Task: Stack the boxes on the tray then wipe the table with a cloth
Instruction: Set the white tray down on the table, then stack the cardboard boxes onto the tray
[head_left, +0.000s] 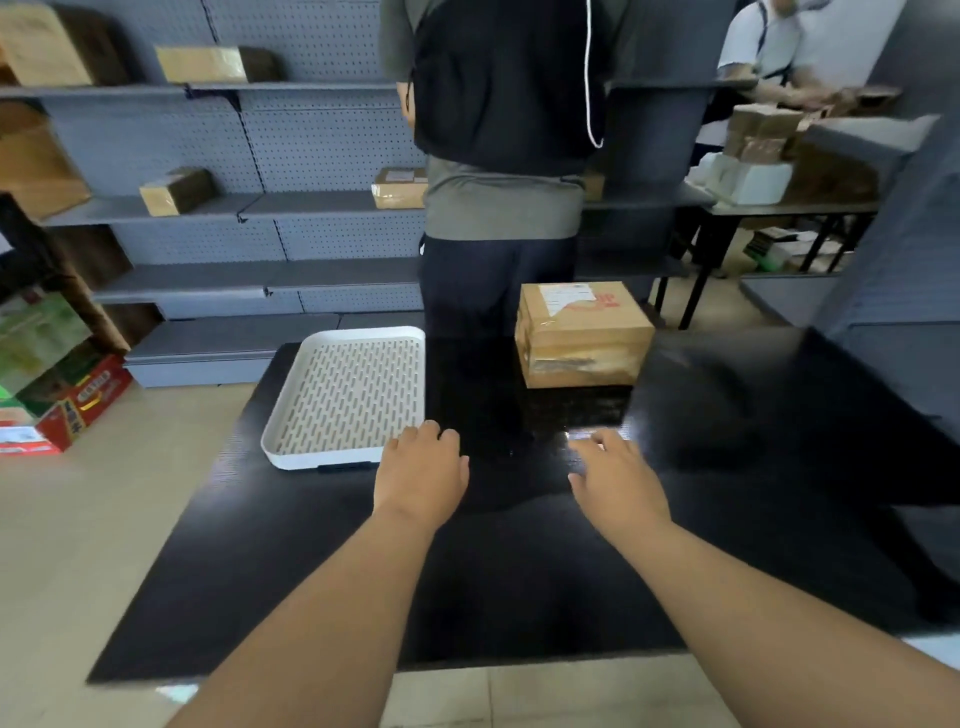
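Neither hand holds anything: the left hand (422, 467) hangs over the table (519, 582) with relaxed, slightly bent fingers just beside the near right corner of the tray (291, 453), and whether it touches the rim cannot be told. The right hand (618, 480) is to its right, fingers loosely spread and blurred. Beyond them, at the far edge and right of the tray, stands the box (584, 338), a brown taped carton with a label on top. A seam across its side may mean two boxes stacked; that is unclear. It looks stiff and moderately weighty, and the glossy tape may be slick, so a palm on each of the left and right faces, low down, seems the safest hold. The tray, slotted white plastic, lies bare. No cloth is in view.
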